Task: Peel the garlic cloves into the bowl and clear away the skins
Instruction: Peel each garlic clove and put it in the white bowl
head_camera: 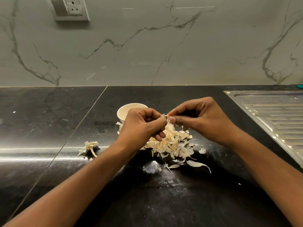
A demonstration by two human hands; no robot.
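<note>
From my remote seat, the biggest thing I see is the veined marble wall [147, 46] running along the back edge of the black counter [49, 112], with a switch and socket plate [70, 9] high on its left. A ribbed steel drainboard [270, 115] is set in at the counter's right edge. Both forearms reach in from the near edge and meet over the middle of the counter. The left grip [141, 128] is curled tight, its fingertips pinching a garlic clove [165, 115], and the right grip [201, 118] pinches the same clove from the other side between thumb and forefinger; I see only a pale sliver of it between the fingers. Directly under the hands lies a loose heap of papery skins [170, 143], with a few stray flakes scattered toward the near edge. The cream bowl [124, 110] stands just behind the left grip, toward the back edge, partly hidden; I cannot see into it. A dry garlic stem stub [89, 148] lies apart on the heap's left.
</note>
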